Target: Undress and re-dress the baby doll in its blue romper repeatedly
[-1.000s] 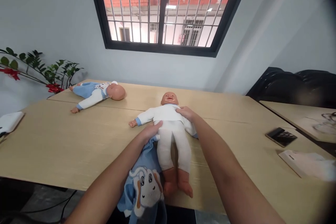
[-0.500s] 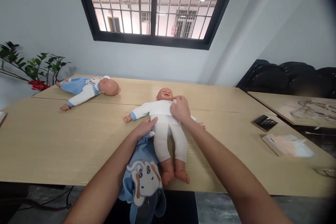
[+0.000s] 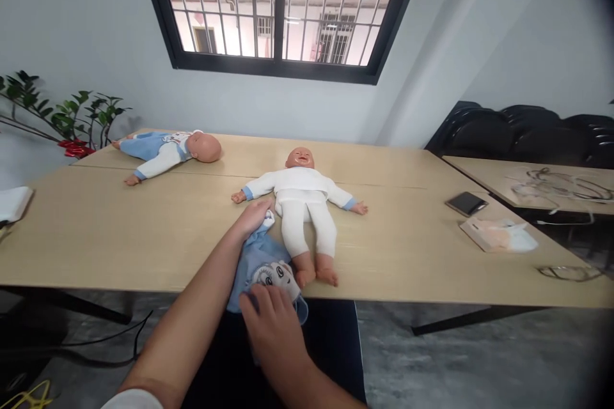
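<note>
A baby doll (image 3: 301,195) in a white top and white trousers lies on its back on the table, arms spread and bare feet near the front edge. Beside its legs, blue doll overalls (image 3: 263,252) with an animal face on them hang partly over that edge. My left hand (image 3: 256,216) is closed on the top end of the overalls, next to the doll's hip. Lower down, my right hand (image 3: 277,326) has its bent fingers on the overalls and covers much of the animal face. The part of the cloth under the right palm is hidden.
Another doll (image 3: 165,150) in blue and white lies at the back left. On the right are a phone (image 3: 466,204), a pack of tissues (image 3: 496,234) and glasses (image 3: 568,273). A dark chair (image 3: 330,345) stands below the table's front edge (image 3: 384,299).
My right hand has left the doll's chest and come down onto the overalls. My left hand has moved slightly away from the doll's hip with the cloth. The view has tilted down.
</note>
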The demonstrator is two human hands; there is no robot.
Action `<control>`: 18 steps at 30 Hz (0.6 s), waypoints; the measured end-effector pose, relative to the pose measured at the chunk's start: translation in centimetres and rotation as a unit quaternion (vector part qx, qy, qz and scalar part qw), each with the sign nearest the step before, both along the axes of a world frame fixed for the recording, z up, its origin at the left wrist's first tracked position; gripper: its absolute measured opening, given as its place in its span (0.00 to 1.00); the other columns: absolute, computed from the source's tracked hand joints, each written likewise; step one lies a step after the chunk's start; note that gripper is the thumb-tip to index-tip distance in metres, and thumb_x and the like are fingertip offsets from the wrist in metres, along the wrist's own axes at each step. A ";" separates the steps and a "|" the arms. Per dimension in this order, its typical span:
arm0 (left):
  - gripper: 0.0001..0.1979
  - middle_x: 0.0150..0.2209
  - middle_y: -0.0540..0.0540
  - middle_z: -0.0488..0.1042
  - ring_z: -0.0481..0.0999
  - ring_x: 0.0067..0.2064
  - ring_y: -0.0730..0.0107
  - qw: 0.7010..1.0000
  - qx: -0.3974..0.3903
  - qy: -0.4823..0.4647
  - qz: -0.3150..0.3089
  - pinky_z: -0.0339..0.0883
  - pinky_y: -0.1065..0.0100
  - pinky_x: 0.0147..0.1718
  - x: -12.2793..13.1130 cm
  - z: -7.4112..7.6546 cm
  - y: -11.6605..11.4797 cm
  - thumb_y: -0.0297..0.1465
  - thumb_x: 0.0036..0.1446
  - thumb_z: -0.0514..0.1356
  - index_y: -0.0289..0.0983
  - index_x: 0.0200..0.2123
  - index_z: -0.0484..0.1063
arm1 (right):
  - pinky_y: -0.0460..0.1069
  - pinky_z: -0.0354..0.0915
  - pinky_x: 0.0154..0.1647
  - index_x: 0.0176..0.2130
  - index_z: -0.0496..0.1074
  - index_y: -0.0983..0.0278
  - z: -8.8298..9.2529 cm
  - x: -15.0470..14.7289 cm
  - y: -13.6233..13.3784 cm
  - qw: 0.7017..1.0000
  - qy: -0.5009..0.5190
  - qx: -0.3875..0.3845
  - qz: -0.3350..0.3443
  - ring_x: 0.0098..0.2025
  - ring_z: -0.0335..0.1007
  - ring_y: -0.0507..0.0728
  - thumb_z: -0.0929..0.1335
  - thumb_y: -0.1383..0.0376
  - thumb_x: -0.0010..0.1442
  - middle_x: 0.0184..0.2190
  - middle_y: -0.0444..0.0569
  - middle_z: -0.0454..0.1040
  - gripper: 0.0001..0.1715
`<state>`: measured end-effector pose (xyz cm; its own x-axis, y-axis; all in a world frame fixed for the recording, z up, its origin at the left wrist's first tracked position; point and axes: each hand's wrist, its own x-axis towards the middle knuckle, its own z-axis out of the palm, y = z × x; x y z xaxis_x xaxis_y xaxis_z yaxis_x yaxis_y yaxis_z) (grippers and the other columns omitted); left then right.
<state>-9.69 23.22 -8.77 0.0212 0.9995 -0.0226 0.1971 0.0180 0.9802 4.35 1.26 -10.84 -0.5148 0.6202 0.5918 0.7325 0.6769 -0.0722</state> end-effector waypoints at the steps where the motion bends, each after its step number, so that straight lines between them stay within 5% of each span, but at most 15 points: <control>1: 0.26 0.27 0.48 0.74 0.70 0.31 0.64 1.000 0.002 -0.004 0.000 0.64 0.65 0.34 -0.6 0.0 -1.0 0.55 0.61 0.57 0.37 0.31 0.74 | 0.57 0.72 0.43 0.49 0.75 0.61 0.2 0.8 0.0 1.000 0.007 0.000 0.010 0.41 0.72 0.61 0.69 0.70 0.68 0.45 0.52 0.77 0.10; 5: 0.28 0.30 0.50 0.71 0.68 0.30 0.70 0.999 0.002 -0.047 -0.012 0.63 0.69 0.30 -3.4 0.9 -6.3 0.57 0.62 0.58 0.37 0.44 0.75 | 0.59 0.73 0.44 0.48 0.73 0.57 2.6 4.8 -0.4 0.988 0.154 -0.010 0.022 0.43 0.74 0.63 0.66 0.72 0.65 0.44 0.52 0.76 0.15; 8: 0.31 0.36 0.50 0.72 0.69 0.31 0.72 0.989 -0.014 -0.122 -0.082 0.65 0.72 0.30 -5.6 2.6 -10.3 0.52 0.56 0.68 0.40 0.55 0.72 | 0.63 0.72 0.50 0.47 0.71 0.55 5.0 8.1 -0.1 0.948 0.313 -0.049 -0.032 0.49 0.74 0.65 0.65 0.71 0.65 0.45 0.54 0.75 0.13; 11: 0.30 0.38 0.49 0.73 0.71 0.32 0.72 0.972 -0.017 -0.183 -0.147 0.68 0.72 0.30 -6.3 5.3 -12.6 0.45 0.49 0.75 0.41 0.52 0.73 | 0.62 0.71 0.53 0.42 0.70 0.56 7.2 10.9 1.7 0.901 0.414 -0.105 -0.073 0.49 0.74 0.65 0.64 0.67 0.65 0.44 0.53 0.75 0.07; 15: 0.23 0.37 0.50 0.74 0.72 0.32 0.75 0.956 0.030 -0.268 -0.118 0.69 0.73 0.31 -3.8 10.1 -11.1 0.42 0.52 0.75 0.41 0.46 0.72 | 0.59 0.68 0.56 0.37 0.70 0.60 11.2 13.7 7.6 0.891 0.423 -0.136 -0.095 0.50 0.72 0.64 0.65 0.63 0.62 0.43 0.53 0.77 0.05; 18: 0.29 0.37 0.51 0.73 0.75 0.35 0.74 0.936 0.139 -0.321 -0.040 0.72 0.72 0.36 -1.0 15.1 -7.2 0.42 0.49 0.77 0.41 0.48 0.69 | 0.56 0.69 0.49 0.35 0.71 0.61 16.5 15.3 13.9 0.888 0.435 -0.111 -0.098 0.44 0.71 0.62 0.65 0.63 0.60 0.36 0.50 0.74 0.06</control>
